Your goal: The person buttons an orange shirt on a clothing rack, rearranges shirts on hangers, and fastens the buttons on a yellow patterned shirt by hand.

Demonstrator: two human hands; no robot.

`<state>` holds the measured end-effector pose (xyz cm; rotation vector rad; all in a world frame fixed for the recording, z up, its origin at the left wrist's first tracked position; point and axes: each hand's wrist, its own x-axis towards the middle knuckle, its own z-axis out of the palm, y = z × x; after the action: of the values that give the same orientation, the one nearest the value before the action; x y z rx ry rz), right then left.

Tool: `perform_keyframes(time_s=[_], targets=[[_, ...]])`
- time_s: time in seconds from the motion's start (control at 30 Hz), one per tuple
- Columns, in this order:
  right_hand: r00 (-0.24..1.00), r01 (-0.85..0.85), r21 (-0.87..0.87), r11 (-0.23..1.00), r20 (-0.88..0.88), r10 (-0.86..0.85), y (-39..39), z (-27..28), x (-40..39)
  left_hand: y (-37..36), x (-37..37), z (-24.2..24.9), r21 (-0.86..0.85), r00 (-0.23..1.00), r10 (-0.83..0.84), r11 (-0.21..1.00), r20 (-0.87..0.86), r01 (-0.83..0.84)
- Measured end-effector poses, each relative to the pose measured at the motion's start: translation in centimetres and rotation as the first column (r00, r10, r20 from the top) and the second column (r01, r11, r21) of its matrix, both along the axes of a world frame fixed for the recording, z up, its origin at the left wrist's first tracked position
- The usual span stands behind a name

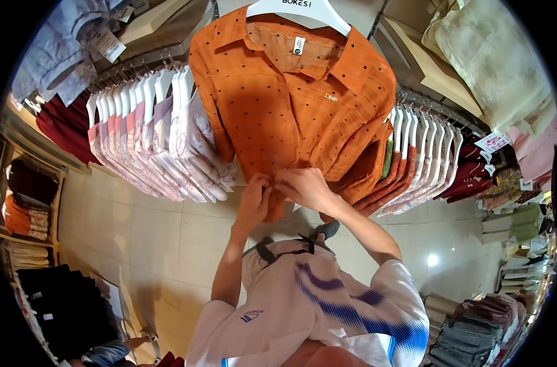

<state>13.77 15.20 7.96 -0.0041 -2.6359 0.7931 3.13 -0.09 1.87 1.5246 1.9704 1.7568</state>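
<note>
An orange shirt [254, 104] with dark dots hangs facing me on a white hanger [327, 13]. Its collar is spread, and a small label shows inside the neck. Low on the front placket, my left hand [257, 194] pinches the cloth with its fingers bent. My right hand [306, 186] closes on the same edge, its fingertips almost meeting the left ones. Whether a button lies between the fingers is hidden. Below the hands, the shirt's lower hem hangs loose.
Pale patterned shirts [168, 165] on white hangers fill the rail at left. More garments [422, 165] hang at right. Wooden shelves [437, 67] jut out above. Stacked dark clothes [64, 306] lie at lower left, and another person's arm [137, 341] shows near them. Tiled floor [150, 226] lies below.
</note>
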Motion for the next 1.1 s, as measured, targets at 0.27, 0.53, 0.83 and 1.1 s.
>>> perform_keyframes(time_s=[0.27, 0.53, 0.83, 1.1], targets=[[0.985, 0.100, 0.398, 0.912, -0.168, -0.034, -0.7, -2.0, -0.4, 0.2, 0.8, 0.1, -0.123, 0.995, 0.075, 0.989, -0.066, -0.082], [0.988, 0.004, 0.240, 0.971, -0.149, 0.033, 0.0, -1.1, -0.3, -0.8, 0.0, -1.3, -0.016, 0.918, -0.044, 0.998, 0.394, 0.055], [0.986, -0.082, 0.023, 0.996, -0.145, 0.084, 0.0, -1.5, 0.7, -0.7, -0.7, -1.9, -0.146, 0.967, -0.094, 0.980, 0.238, 0.132], [0.998, -0.027, 0.109, 0.994, 0.067, 0.019, 0.3, -2.0, 2.8, 0.3, -0.9, -2.9, -0.490, 0.995, 0.022, 0.871, 0.102, 0.031]])
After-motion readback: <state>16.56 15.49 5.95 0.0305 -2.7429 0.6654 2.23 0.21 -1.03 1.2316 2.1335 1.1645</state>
